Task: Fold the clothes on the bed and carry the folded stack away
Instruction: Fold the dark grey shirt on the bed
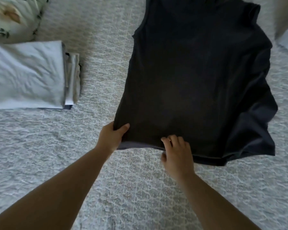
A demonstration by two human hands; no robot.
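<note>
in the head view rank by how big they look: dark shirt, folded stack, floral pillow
1. dark shirt, largest by far
2. folded stack, cut off by the left edge
3. floral pillow, only a corner shows, so its real size is unsure

Soft, even, dim-to-moderate daylight; no glare, no hard shadows. Dark shirt [198,80] reads nearly black, folds barely visible. Slight overall blur; wide-angle stretching at edges, with pillow [12,15] top left and forearms at bottom smeared and soft.
</note>
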